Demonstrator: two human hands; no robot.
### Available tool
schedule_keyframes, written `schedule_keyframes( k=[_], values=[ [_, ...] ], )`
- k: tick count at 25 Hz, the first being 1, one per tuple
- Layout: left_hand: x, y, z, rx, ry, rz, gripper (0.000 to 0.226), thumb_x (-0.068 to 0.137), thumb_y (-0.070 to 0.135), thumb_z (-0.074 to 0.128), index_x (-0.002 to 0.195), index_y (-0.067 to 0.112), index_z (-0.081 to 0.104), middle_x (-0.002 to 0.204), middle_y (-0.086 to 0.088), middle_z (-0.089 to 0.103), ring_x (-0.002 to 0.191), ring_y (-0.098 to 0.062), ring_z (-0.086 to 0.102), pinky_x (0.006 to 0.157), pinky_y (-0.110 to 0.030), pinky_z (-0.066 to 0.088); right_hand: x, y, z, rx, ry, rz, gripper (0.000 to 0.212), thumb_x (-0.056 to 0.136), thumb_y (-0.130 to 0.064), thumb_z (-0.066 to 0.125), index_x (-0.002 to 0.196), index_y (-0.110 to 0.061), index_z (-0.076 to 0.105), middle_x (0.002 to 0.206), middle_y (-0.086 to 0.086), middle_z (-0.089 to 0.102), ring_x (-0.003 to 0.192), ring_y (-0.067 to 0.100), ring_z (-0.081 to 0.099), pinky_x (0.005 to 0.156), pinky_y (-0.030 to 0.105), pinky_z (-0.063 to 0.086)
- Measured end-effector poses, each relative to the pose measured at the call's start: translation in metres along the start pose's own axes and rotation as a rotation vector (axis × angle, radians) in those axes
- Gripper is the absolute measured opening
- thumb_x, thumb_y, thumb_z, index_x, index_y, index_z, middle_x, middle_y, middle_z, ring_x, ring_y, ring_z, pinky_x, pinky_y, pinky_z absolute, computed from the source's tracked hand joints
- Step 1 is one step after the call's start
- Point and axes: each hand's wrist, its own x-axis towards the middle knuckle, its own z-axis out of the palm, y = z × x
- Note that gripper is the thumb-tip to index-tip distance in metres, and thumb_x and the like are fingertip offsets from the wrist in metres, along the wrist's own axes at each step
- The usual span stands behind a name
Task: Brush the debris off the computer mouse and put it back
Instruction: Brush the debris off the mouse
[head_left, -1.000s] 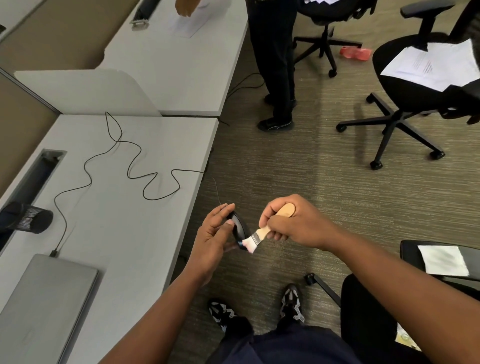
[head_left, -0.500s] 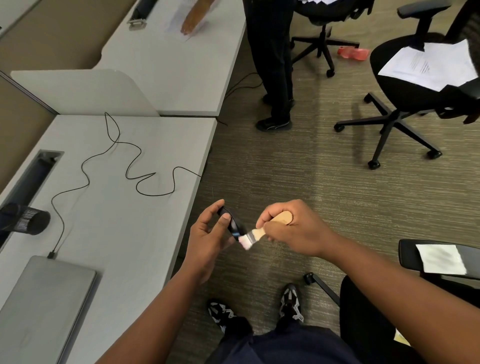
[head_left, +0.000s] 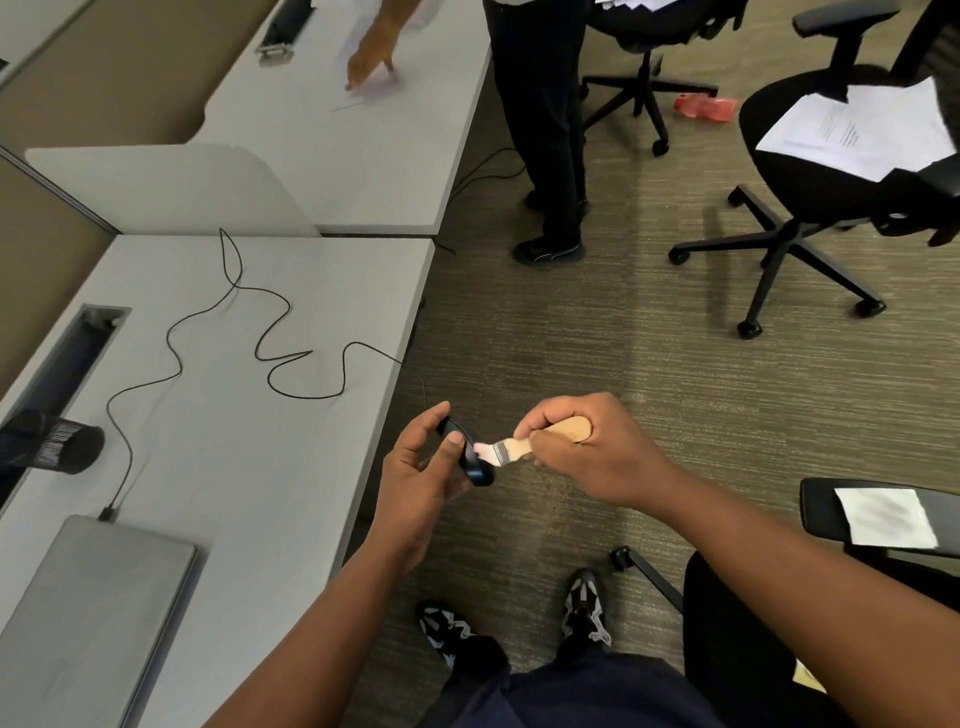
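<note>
Mouse (head_left: 475, 460): black, held on edge in the left hand (head_left: 423, 483), out past the worktop (head_left: 270, 447) edge and over the carpet (head_left: 597, 338).
Left hand: thumb and fingers pinch the mouse by its sides; the grip looks light.
Right hand (head_left: 587, 449): fingers wrapped round the wooden handle of the brush (head_left: 511, 448), bristles touching the mouse's upper face.
Cable (head_left: 291, 358): thin black lead loops across the worktop from a laptop (head_left: 88, 608) plug and runs off the edge toward the mouse.
Risk 1: a hard brush stroke against a thin pinch could twist the mouse loose; it would drop to the carpet or swing on its cable.
Risk 2: pulling the mouse further out could tighten the cable and tug the plug or drag the loops.
Risk 3: debris falls on the carpet and shoes (head_left: 584, 605) below, not the worktop.
Return: the mouse has yet to go back on the worktop; slack cable may snag.
</note>
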Motion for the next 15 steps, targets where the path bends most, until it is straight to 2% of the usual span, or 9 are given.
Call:
schedule_keyframes(
  k=[2, 5, 8, 11, 15],
  values=[
    [0.0006, -0.0022, -0.0004, 0.001, 0.013, 0.005, 0.036, 0.1, 0.023, 0.066, 0.132, 0.04, 0.066, 0.127, -0.012, 0.07, 0.106, -0.023, 0.077, 0.074, -0.031, 0.064, -0.0013, -0.0004, -0.0029, -0.024, -0.033, 0.01, 0.021, 0.076, -0.035, 0.058, 0.081, -0.027, 0.077, 0.066, 0.008, 0.07, 0.048, 0.005, 0.05, 0.043, 0.021, 0.036],
    [0.0023, -0.0045, -0.0007, 0.008, 0.021, 0.018, 0.038, 0.103, 0.016, 0.065, 0.135, 0.035, 0.065, 0.132, -0.013, 0.067, 0.11, -0.026, 0.076, 0.076, -0.034, 0.065, -0.0015, -0.0008, -0.0042, 0.015, 0.043, -0.025, 0.019, 0.079, -0.033, 0.06, 0.084, -0.027, 0.078, 0.069, 0.014, 0.07, 0.05, 0.012, 0.051, 0.044, 0.026, 0.037],
    [0.0024, -0.0061, 0.0001, 0.036, 0.003, 0.054, 0.041, 0.101, 0.015, 0.068, 0.138, 0.031, 0.064, 0.141, -0.012, 0.061, 0.119, -0.032, 0.071, 0.082, -0.042, 0.066, -0.0015, -0.0027, -0.0001, 0.003, 0.112, -0.09, 0.016, 0.091, -0.025, 0.063, 0.094, -0.029, 0.078, 0.07, 0.0, 0.072, 0.051, 0.007, 0.054, 0.046, 0.023, 0.039],
    [0.0013, -0.0062, 0.0016, 0.058, 0.0, 0.09, 0.043, 0.098, 0.02, 0.071, 0.139, 0.032, 0.065, 0.146, -0.007, 0.056, 0.123, -0.031, 0.069, 0.081, -0.042, 0.066, -0.0031, -0.0037, 0.0043, -0.075, 0.045, -0.111, 0.017, 0.093, -0.02, 0.062, 0.096, -0.024, 0.079, 0.063, -0.013, 0.067, 0.049, 0.001, 0.051, 0.046, 0.017, 0.037],
    [0.0009, -0.0078, 0.0003, 0.065, -0.003, 0.086, 0.047, 0.091, 0.03, 0.071, 0.137, 0.036, 0.064, 0.147, -0.02, 0.054, 0.123, -0.036, 0.068, 0.083, -0.043, 0.066, -0.0062, -0.0037, 0.0014, -0.098, -0.081, -0.041, 0.018, 0.082, -0.022, 0.059, 0.082, -0.021, 0.077, 0.055, -0.015, 0.062, 0.046, 0.0, 0.049, 0.044, 0.016, 0.036]
  ],
)
